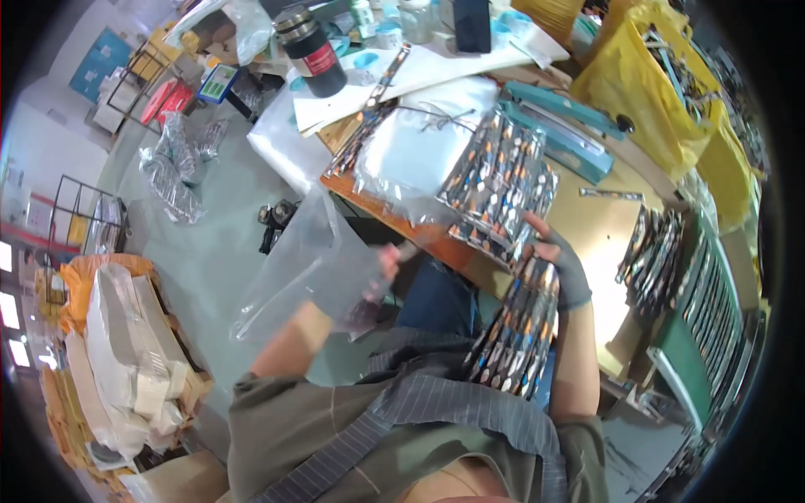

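My right hand [563,261], in a grey fingerless glove, is closed on a bundle of slim dark sticks [516,327] patterned with white, orange and blue spots. The bundle hangs down over my lap. Just beyond the fingers lies a stack of similar sticks [499,180] in shiny clear wrapping, at the table's edge. My left hand [381,272] is smeared by motion beside a large clear plastic bag [306,264] that spreads out to its left. The bag appears to be gripped in this hand, though the fingers are blurred.
A pile of clear bags [415,151] lies on the table left of the stack. Behind it stand a teal sealing device [562,134] and a dark flask [310,54]. More sticks [654,260], a green rack [704,335] and a yellow sack [650,84] are at right. Cartons [126,360] stand at left.
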Available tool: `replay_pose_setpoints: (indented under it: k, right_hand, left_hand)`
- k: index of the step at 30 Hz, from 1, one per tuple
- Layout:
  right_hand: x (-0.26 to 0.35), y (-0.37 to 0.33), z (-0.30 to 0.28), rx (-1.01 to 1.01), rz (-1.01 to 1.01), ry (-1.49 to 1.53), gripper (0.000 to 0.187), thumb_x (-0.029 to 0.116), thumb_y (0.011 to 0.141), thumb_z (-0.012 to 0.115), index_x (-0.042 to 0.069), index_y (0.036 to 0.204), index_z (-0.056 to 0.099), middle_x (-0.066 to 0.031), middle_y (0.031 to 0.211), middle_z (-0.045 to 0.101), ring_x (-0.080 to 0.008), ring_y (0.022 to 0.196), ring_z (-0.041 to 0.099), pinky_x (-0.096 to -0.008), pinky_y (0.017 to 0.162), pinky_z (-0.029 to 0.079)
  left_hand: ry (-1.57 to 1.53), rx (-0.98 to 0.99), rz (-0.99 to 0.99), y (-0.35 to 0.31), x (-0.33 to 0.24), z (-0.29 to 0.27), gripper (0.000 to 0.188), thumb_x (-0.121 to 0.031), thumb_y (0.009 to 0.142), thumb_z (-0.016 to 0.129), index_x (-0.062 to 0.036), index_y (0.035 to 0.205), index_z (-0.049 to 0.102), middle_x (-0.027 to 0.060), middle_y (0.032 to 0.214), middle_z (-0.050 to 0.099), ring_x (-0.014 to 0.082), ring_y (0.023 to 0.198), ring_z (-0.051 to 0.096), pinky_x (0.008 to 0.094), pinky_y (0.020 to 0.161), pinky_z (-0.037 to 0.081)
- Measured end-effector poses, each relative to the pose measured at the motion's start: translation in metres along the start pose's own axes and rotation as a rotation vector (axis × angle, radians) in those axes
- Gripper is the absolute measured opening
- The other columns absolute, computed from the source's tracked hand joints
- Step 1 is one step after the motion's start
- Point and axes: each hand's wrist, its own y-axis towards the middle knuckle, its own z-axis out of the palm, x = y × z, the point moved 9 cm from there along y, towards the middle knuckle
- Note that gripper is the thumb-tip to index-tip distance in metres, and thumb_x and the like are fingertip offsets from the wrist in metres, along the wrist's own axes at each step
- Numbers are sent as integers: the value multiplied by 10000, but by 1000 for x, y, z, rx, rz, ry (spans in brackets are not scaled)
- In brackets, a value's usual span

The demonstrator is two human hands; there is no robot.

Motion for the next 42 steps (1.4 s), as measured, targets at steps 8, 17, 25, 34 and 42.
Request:
replay_pose_setpoints:
  k: [8, 17, 25, 34, 42]
  right_hand:
    - [9, -28, -21, -18, -118, 194, 215, 212, 726, 599, 20, 817, 567, -143, 823, 606, -275, 803, 607, -360, 740, 486]
    - [5, -68, -56, -217, -182, 228, 453, 205, 750, 592, -24, 1129, 499, -97, 764, 577, -260, 734, 612, -343, 687, 508]
    - [25, -57, -22, -125, -170, 107, 488, 203, 727, 608, -51, 1140, 546, -96, 868, 622, -174, 773, 596, -279, 698, 479]
    - [22, -125, -72, -160, -343, 390, 591, 178, 707, 587, -37, 1243, 464, -109, 809, 625, -210, 745, 626, -330, 721, 523]
    - [9, -92, -61, -22, -352, 465, 362, 267, 891, 559, 35, 1166, 518, -65, 1044, 587, -125, 954, 565, -283, 828, 488]
  left_hand:
    - [1136, -191, 341, 76, -6, 81, 388, -359, 940, 472, 1, 885, 606, 81, 749, 633, 168, 708, 601, 318, 688, 476]
    - [2117, -484, 569, 162, -167, 20, 306, -336, 856, 508, -53, 793, 607, 198, 794, 604, 379, 800, 574, 420, 735, 452]
    - [1150, -339, 1003, 115, -34, 198, 249, -277, 899, 549, -57, 825, 640, 36, 807, 650, 112, 743, 599, 237, 660, 446]
    - [1370, -432, 827, 173, -33, 215, 249, -228, 869, 546, -19, 735, 569, 78, 604, 551, 167, 579, 564, 302, 571, 433]
    - [1800, 435, 1029, 116, 68, 298, 230, -228, 843, 571, -53, 695, 548, 105, 608, 470, 207, 567, 519, 339, 511, 372]
